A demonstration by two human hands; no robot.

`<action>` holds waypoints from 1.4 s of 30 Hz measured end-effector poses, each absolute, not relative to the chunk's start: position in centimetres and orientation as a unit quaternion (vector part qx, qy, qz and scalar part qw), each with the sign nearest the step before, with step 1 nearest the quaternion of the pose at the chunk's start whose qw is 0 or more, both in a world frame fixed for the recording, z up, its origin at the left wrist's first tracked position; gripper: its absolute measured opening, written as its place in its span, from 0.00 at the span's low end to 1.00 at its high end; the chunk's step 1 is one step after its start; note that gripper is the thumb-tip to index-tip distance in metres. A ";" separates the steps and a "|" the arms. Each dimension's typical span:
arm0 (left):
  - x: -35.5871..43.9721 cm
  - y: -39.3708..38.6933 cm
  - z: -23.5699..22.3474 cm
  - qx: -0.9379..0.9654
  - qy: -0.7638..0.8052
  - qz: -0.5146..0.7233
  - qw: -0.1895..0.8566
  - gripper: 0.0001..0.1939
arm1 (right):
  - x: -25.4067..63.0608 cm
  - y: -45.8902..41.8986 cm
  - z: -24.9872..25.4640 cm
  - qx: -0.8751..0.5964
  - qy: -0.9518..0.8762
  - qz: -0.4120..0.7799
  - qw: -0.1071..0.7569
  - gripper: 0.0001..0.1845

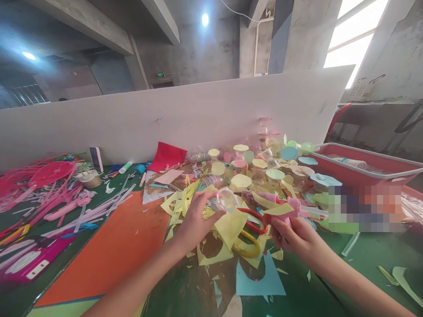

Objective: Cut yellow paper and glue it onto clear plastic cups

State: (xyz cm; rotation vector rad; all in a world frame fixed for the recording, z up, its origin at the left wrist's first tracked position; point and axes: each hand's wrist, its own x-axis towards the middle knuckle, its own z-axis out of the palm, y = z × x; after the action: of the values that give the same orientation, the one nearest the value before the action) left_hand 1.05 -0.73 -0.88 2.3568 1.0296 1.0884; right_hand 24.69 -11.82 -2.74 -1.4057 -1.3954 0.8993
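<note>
Clear plastic dome (pixel 227 199) is sitting at the fingertips of the left hand (pixel 197 219), just above the middle of the green work table (pixel 373 252), and those fingers are closing on its left side. At the far left, pink plastic strips (pixel 39 196) are lying in a tangled heap, with a phone-like device (pixel 96 159) standing just behind them. An orange card sheet (pixel 109 251) is lying flat to the right of that heap, and a red paper sheet (pixel 167 156) is lying near the white partition (pixel 165 119). Yellow paper offcuts (pixel 178 202) are scattering around and under the left hand. Red and yellow plastic loop handles (pixel 253 231) are lying between the two hands, touching neither. The hands are well apart, and the right hand (pixel 297 237) is clamping a pink plastic piece (pixel 286 206). Behind it, coloured paper discs (pixel 241 180) and clear cups (pixel 259 174) are piling up. At the far right, a red plastic tray (pixel 363 163) is resting beyond a pixelated patch.
</note>
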 end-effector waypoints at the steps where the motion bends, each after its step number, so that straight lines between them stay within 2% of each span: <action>1: 1.1 -0.7 -0.8 0.829 0.368 0.385 0.173 0.16 | 24.7 -11.9 -2.6 -0.568 -0.568 0.369 0.467 0.31; 7: 1.1 -0.8 -0.3 0.812 0.396 0.390 0.176 0.14 | 24.5 -12.4 -2.3 -0.564 -0.592 0.371 0.441 0.32; 20: 1.1 -0.7 -0.4 0.816 0.387 0.396 0.166 0.14 | 24.3 -12.5 -2.9 -0.563 -0.531 0.423 0.472 0.28; 42: 1.2 -0.8 -0.3 0.811 0.402 0.391 0.167 0.14 | 24.5 -12.4 -3.0 -0.569 -0.560 0.400 0.450 0.28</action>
State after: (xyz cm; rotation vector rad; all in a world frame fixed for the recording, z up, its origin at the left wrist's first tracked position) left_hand 1.15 -0.82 -0.28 2.3076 1.1441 1.1123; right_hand 24.46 -12.36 -2.96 -1.4064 -1.3849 0.9899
